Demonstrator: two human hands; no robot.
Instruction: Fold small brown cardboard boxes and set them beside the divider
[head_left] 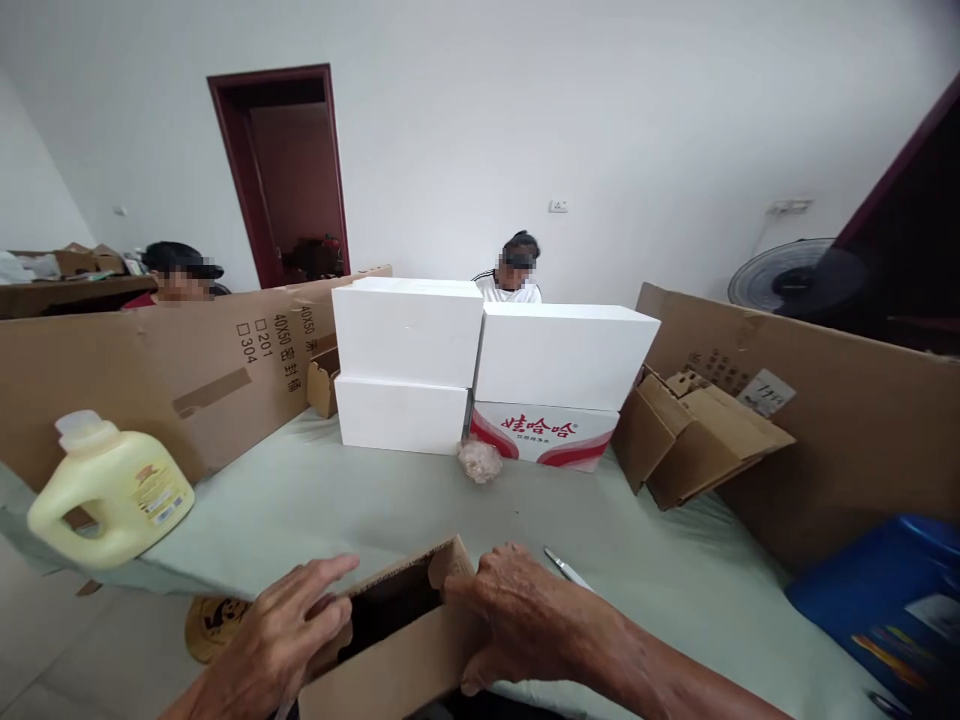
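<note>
A brown cardboard box (397, 660), its top open and its inside dark, lies at the near edge of the table in front of me. My right hand (525, 610) grips its right end, fingers bent over the rim and thumb low on the near side. At the left end is my left hand (281, 635), fingers apart and index finger stretched out over the corner, touching the box. A slim knife with a silvery handle (568, 570) lies just beyond my right wrist. Farther back, a crumpled ball of clear tape or plastic (480, 460) rests on the green cloth.
White boxes (409, 335) are stacked at the back, one red-printed (544, 437). Cardboard panels (225, 370) flank the table. A yellow jug (112, 490) stands left, a blue container (885, 610) right, near an opened carton (697, 430). Two people (514, 275) sit beyond.
</note>
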